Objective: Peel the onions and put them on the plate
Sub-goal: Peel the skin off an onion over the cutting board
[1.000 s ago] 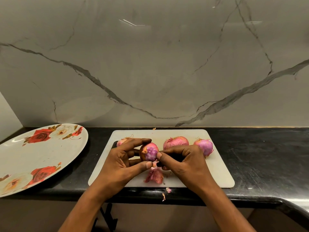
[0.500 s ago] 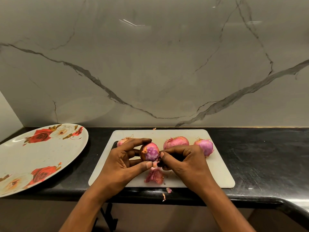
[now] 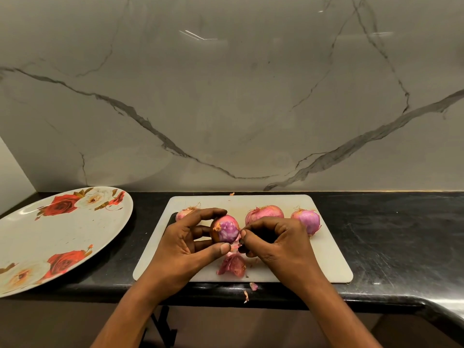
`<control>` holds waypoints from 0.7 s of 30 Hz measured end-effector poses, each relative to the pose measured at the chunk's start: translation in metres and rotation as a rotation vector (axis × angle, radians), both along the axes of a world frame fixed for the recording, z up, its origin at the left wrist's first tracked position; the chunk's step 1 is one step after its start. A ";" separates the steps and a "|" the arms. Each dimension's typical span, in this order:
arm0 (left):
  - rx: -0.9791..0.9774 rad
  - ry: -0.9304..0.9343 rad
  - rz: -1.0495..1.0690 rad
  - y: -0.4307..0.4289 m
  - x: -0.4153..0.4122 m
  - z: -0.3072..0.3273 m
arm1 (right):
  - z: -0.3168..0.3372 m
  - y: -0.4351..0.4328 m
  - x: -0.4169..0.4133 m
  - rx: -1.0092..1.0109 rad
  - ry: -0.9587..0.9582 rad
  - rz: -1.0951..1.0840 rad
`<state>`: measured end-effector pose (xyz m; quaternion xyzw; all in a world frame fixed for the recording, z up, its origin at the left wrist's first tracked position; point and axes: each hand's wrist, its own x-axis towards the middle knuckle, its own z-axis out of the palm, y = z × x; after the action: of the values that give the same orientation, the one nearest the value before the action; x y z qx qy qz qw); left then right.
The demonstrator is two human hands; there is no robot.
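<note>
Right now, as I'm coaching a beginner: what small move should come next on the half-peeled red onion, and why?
Probably pull the loose pink skin down and off. The left hand grips the half-peeled red onion above the white cutting board, the right hand pinches that skin at its lower edge, and brown skin covers the onion's left side.

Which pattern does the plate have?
Red and white roses on the plate, clearest in the head view.

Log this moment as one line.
step: peeling | left hand: holds onion | right hand: pinches its skin | plate: no onions | board: three onions waiting
</note>
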<state>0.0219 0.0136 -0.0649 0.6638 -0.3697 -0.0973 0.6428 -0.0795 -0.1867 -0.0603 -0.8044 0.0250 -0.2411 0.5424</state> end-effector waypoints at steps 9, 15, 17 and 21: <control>-0.043 0.054 -0.012 0.005 0.003 0.002 | -0.001 0.002 0.000 0.029 -0.011 -0.049; -0.012 0.041 -0.002 0.004 0.003 0.001 | -0.001 0.001 0.000 0.047 -0.032 -0.018; 0.019 0.020 0.015 0.002 0.001 0.001 | 0.000 0.001 0.000 0.058 -0.023 0.001; 0.034 0.001 0.047 0.000 0.000 0.002 | 0.001 0.002 0.000 0.031 -0.038 0.029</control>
<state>0.0224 0.0137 -0.0632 0.6830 -0.3519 -0.0889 0.6339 -0.0793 -0.1845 -0.0597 -0.7914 0.0067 -0.2479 0.5587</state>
